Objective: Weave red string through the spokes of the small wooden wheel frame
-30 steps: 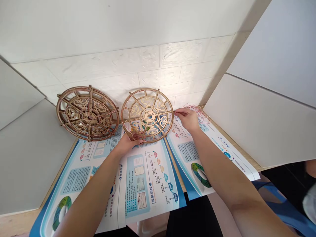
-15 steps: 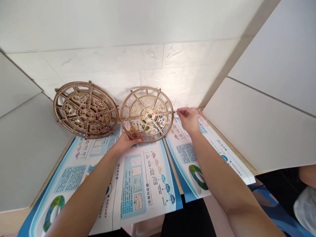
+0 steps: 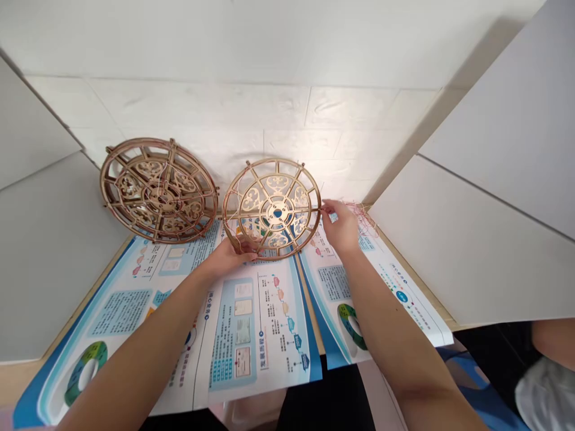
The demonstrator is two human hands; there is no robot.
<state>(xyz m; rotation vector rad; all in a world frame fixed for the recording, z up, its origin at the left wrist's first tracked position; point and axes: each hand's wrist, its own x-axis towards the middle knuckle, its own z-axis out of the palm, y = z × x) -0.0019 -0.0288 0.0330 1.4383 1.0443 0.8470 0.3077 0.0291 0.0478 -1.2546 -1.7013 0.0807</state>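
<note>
A round gold-brown openwork frame [image 3: 277, 197], with spokes, scrollwork and small pegs on its rim, leans up before the wall. My left hand [image 3: 231, 254] is closed around its lower left rim. Thin pale wire hangs down the frame's left side. At the right edge of the frame, my right hand [image 3: 340, 226] has thumb and forefinger pinched beside a rim peg; what lies between the fingertips is too small to make out. Thin reddish wires [image 3: 365, 216] lie in a tangle just behind and right of that hand.
More round frames of the same kind, seemingly stacked [image 3: 159, 190], lean against the white wall [image 3: 193, 102] at left. Printed posters [image 3: 233, 359] cover the table. Grey panels [image 3: 485, 239] close in both sides. Part of another person [image 3: 545, 383] shows at lower right.
My right hand's pinched fingers have come closer to the frame's right rim and now meet it. My left hand keeps its hold. The whole view has shifted slightly.
</note>
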